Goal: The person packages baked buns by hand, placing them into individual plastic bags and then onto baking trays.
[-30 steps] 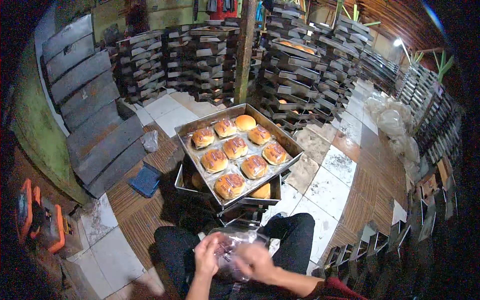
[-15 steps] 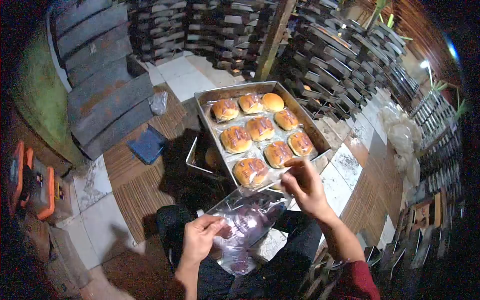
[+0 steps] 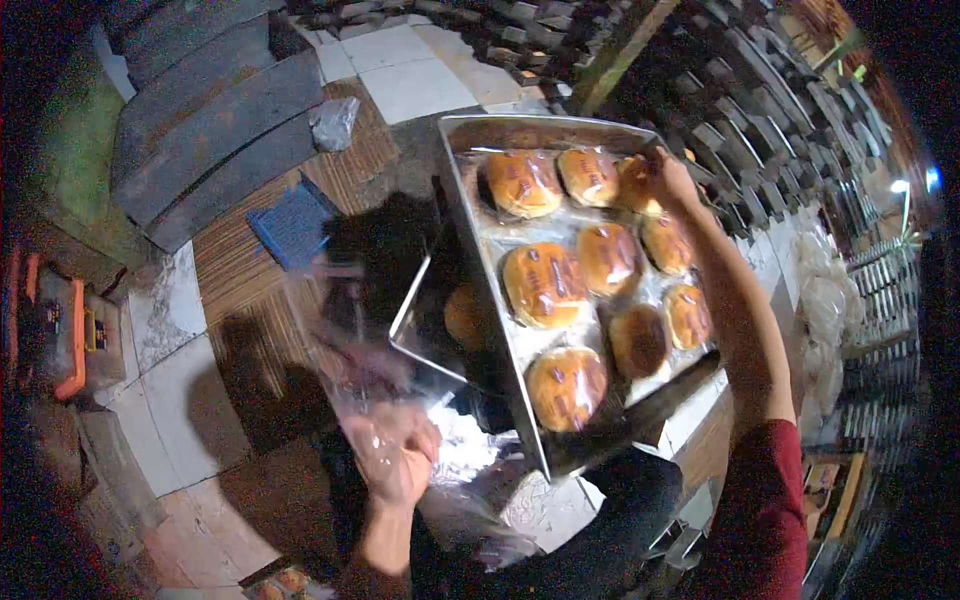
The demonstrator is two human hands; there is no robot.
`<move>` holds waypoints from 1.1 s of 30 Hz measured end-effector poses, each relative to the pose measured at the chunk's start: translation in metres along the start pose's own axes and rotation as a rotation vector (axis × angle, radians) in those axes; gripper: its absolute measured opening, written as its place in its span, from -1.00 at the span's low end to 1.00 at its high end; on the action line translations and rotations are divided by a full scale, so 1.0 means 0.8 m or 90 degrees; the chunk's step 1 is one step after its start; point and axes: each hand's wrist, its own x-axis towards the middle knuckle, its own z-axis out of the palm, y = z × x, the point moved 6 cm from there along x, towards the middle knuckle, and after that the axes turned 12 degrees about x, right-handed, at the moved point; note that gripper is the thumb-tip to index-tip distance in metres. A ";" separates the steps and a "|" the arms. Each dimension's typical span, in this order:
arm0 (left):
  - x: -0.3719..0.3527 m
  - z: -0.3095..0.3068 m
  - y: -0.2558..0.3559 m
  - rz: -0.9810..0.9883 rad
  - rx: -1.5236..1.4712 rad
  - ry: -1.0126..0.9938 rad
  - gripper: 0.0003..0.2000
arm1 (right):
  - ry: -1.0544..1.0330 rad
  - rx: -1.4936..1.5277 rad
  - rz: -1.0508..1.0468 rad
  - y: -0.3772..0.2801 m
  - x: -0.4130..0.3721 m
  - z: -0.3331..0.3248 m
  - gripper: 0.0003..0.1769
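A metal baking tray (image 3: 530, 440) holds several glossy brown buns, most in clear printed wrappers, such as the wrapped bun (image 3: 545, 285) at its middle left. My right hand (image 3: 672, 178) reaches over the tray to its far right corner, where its fingers close on a bun (image 3: 637, 188) and partly cover it. That bun looked unwrapped a moment earlier. Low on the left, my left hand (image 3: 395, 450) is closed on a clear plastic bag (image 3: 360, 365). Bag and hand are smeared by motion, to the left of the tray's near corner.
A second metal tray (image 3: 410, 310) with a bun in it sits lower, at the left. On the floor lie a blue mat (image 3: 288, 222) and a crumpled plastic bag (image 3: 335, 124). Orange-handled objects (image 3: 75, 340) stand far left. Slatted stacks rise behind and right.
My right hand has gone from the tray's near edge to the far right bun. My left hand still has the bag, which has swung left. The view has shifted, and the tray appears larger.
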 end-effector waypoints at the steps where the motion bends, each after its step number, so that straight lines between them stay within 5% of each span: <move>1: -0.001 0.006 -0.001 -0.010 0.035 0.019 -0.42 | -0.024 -0.005 0.058 0.026 0.021 0.016 -0.50; 3: -0.011 -0.018 -0.021 -0.013 0.105 0.038 -0.46 | -0.010 0.039 0.136 0.070 0.047 0.039 -0.35; 4: -0.024 -0.046 -0.043 -0.176 0.125 0.129 -0.54 | 0.030 0.090 0.157 0.089 0.054 0.046 -0.29; 6: -0.005 -0.013 -0.039 -0.114 -0.114 -0.144 -0.69 | -0.129 0.325 0.333 0.078 0.047 0.055 -0.39; 7: -0.011 -0.024 -0.048 -0.114 -0.106 -0.137 -0.69 | -0.156 0.341 0.429 0.032 0.035 0.021 -0.43; 8: -0.025 -0.057 -0.066 -0.135 -0.093 0.017 -0.76 | -0.184 0.353 0.526 -0.001 0.019 -0.002 -0.45; 9: -0.039 -0.080 -0.075 -0.152 -0.083 0.170 -0.82 | -0.188 0.356 0.524 0.001 0.006 -0.001 -0.45; 11: -0.032 -0.046 -0.048 -0.140 -0.029 0.181 -0.82 | -0.361 0.706 0.192 -0.023 0.001 -0.002 -0.48; 12: -0.026 -0.024 -0.030 -0.134 0.022 0.187 -0.82 | -0.162 0.216 0.128 0.031 0.007 -0.011 -0.53; 14: -0.028 -0.017 -0.026 -0.125 0.068 0.187 -0.81 | -0.012 0.422 -0.002 0.038 -0.014 -0.007 -0.57; 16: -0.027 -0.030 -0.040 -0.070 0.347 0.110 -0.76 | 0.175 0.632 0.282 0.028 -0.073 -0.037 -0.56; 17: -0.027 -0.006 -0.020 -0.014 0.417 0.069 -0.76 | 0.191 0.919 0.290 -0.024 -0.100 -0.053 -0.52; 18: -0.024 0.000 -0.015 -0.013 0.413 0.059 -0.76 | 0.059 1.135 0.368 -0.115 -0.139 -0.078 -0.46; 20: -0.016 0.023 -0.022 -0.018 0.459 -0.116 -0.76 | -0.032 1.079 0.449 -0.171 -0.222 -0.110 -0.38; 22: -0.023 0.034 -0.027 0.019 0.516 -0.150 -0.79 | -0.085 1.066 0.511 -0.204 -0.294 -0.114 -0.31; 23: -0.029 0.048 -0.026 0.021 0.554 -0.199 -0.81 | -0.116 1.097 0.505 -0.236 -0.326 -0.125 -0.28; 25: -0.051 0.070 -0.027 0.015 0.599 -0.282 -0.85 | -0.277 0.758 0.378 -0.256 -0.387 -0.128 -0.25; 26: -0.066 0.078 -0.020 0.019 0.599 -0.288 -0.85 | -0.267 0.830 0.284 -0.295 -0.413 -0.141 -0.19; 28: -0.106 0.102 -0.015 -0.080 0.537 -0.412 -0.77 | -0.265 0.778 0.399 -0.319 -0.468 -0.130 -0.28; 30: -0.125 0.096 0.006 -0.045 0.713 -0.278 -0.66 | -0.137 0.909 0.486 -0.311 -0.509 -0.122 -0.36; 32: -0.146 0.094 0.064 0.174 0.780 0.036 -0.61 | 0.184 1.159 0.483 -0.313 -0.526 -0.138 -0.40; 33: -0.167 0.100 0.076 0.167 0.718 0.073 -0.57 | 0.298 1.244 0.451 -0.327 -0.530 -0.148 -0.44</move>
